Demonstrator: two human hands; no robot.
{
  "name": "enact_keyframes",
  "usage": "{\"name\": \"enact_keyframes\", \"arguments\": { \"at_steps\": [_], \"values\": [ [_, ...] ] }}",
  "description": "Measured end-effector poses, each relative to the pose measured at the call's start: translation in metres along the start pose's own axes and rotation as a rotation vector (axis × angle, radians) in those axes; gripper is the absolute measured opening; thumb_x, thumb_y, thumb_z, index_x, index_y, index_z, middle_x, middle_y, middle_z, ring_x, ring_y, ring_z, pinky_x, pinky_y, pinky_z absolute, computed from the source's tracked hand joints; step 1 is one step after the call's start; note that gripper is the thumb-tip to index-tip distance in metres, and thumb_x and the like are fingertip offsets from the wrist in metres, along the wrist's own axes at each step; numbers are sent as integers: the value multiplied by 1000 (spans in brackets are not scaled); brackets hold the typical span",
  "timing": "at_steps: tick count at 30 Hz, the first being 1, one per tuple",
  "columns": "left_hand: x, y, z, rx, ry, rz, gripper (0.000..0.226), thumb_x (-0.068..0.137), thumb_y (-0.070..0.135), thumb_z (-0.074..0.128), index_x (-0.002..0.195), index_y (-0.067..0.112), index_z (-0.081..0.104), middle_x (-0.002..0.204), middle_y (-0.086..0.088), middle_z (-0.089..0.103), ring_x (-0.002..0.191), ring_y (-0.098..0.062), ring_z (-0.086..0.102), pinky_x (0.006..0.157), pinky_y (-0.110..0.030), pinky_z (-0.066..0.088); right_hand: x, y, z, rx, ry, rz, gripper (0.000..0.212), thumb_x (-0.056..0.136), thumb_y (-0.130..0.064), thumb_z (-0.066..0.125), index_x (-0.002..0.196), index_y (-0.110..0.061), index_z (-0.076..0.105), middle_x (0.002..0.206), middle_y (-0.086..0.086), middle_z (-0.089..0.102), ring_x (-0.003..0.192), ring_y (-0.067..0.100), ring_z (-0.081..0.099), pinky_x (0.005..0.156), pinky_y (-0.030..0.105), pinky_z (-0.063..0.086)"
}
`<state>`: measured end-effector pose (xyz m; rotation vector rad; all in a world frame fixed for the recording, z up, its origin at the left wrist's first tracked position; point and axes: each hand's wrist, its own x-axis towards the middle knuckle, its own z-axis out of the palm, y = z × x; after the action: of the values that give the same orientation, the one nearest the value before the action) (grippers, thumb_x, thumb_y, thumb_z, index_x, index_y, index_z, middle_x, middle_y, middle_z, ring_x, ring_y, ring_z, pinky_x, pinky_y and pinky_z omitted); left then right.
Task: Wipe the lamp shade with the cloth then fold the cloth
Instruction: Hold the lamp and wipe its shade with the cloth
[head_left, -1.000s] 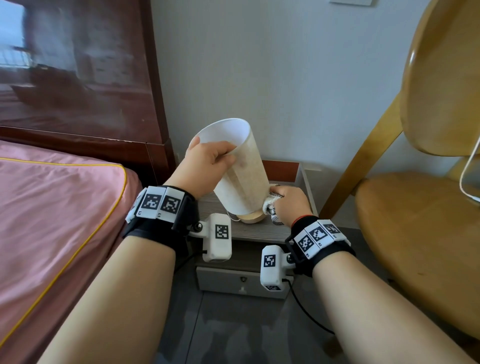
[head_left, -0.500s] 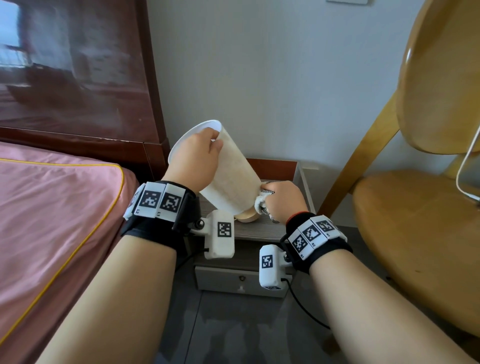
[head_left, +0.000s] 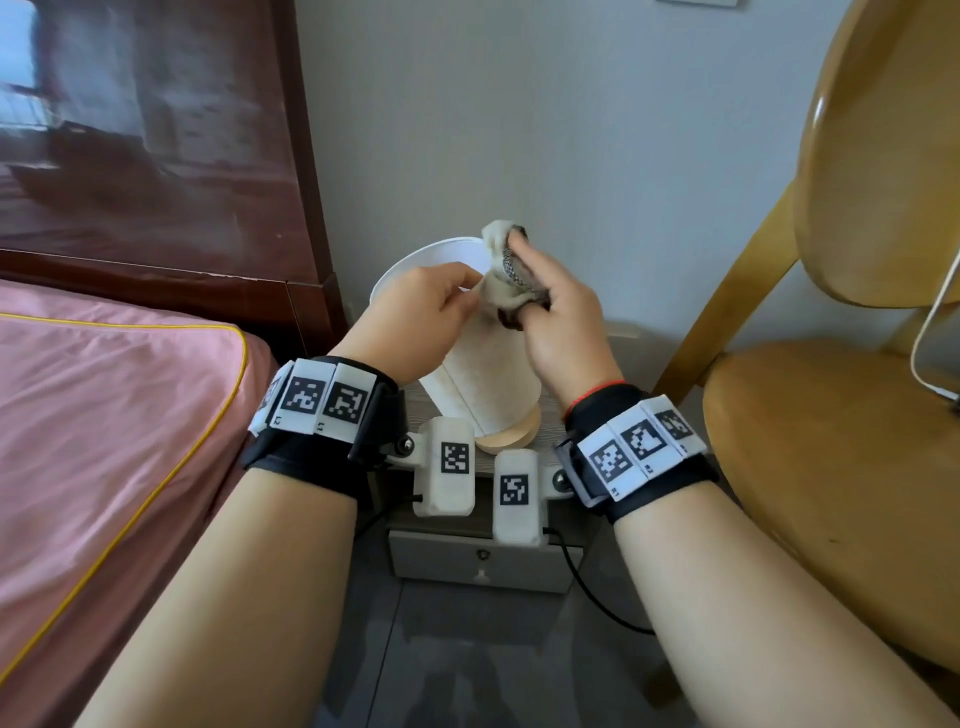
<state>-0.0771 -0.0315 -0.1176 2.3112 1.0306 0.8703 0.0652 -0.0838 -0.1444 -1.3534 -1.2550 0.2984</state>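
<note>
- A pale, cone-shaped lamp shade (head_left: 485, 384) sits on a round wooden base (head_left: 511, 439) on a small nightstand (head_left: 550, 410). It leans toward the bed, so its wide open top (head_left: 415, 265) faces up and left.
- The left hand (head_left: 415, 317) is closed on the shade near its top rim, holding it at that tilt.
- The right hand (head_left: 558, 325) is closed around a bunched cloth (head_left: 506, 273), cream with a dark patterned patch. The cloth presses against the shade's upper right side, just beside the left hand's fingers.
- Risk, as a judgement: the lamp is off balance, so a hard push from the cloth could slide the base off the nightstand or tip the lamp over.
- Risk: the shade looks thin, and a tight grip at the rim may dent or crease it.
- Risk: the balled cloth touches only a small patch, so parts of the shade may be missed.
- Containers: what shows of the shade's inside looks bare and white. The nightstand's drawer (head_left: 480, 564) is shut, its contents hidden.
- A pink bed (head_left: 104, 415) lies left; a wooden chair (head_left: 831, 441) stands right.
</note>
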Motion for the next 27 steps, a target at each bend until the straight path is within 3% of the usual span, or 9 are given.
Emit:
{"name": "enact_keyframes", "arguments": {
  "at_steps": [7,12,19,21,23,25,27],
  "values": [
    [-4,-8,-12,-11,13,-65,22,97,17,46,107,17,65,56,6,43,35,0,40,38,-9,31,-23,48,2,-166,-91,216,58,88,8,40,135,-23,53,137,-3,56,130,13,48,107,22,34],
    [-2,-9,-10,19,18,-116,19,95,18,45,103,19,62,64,6,47,52,-9,40,49,-21,32,-27,76,-15,-707,-232,166,51,91,-3,41,136,-25,50,117,7,66,108,28,60,86,30,46],
    [-1,-1,-5,31,79,-132,18,88,15,46,90,7,62,64,0,47,55,-15,38,52,-26,32,-11,66,-23,-924,-425,365,50,91,-3,45,138,-17,49,129,12,59,115,31,57,97,38,47],
    [-1,-2,-6,2,81,-138,17,86,14,47,86,6,62,62,0,44,53,-14,37,50,-26,31,-6,60,-26,-851,-323,413,43,90,-2,44,130,-11,58,125,15,62,112,33,59,97,41,48],
    [-1,-4,-5,-21,70,-144,16,84,15,49,81,4,60,60,0,41,52,-14,35,50,-26,30,-6,56,-28,-630,-98,380,47,89,3,41,127,-16,60,127,13,62,115,31,58,99,39,46],
    [-1,-4,-4,-33,61,-135,20,86,18,51,73,4,56,57,2,37,52,-14,33,51,-26,29,-5,46,-28,-438,57,217,55,86,7,40,129,-22,60,130,7,60,119,25,55,100,29,42],
    [-1,-3,-2,-25,57,-99,38,91,29,50,58,12,40,53,5,30,50,-14,29,52,-28,27,-2,34,-23,-305,66,56,58,82,8,41,127,-22,61,129,4,61,119,18,55,100,24,41]
  ]
}}
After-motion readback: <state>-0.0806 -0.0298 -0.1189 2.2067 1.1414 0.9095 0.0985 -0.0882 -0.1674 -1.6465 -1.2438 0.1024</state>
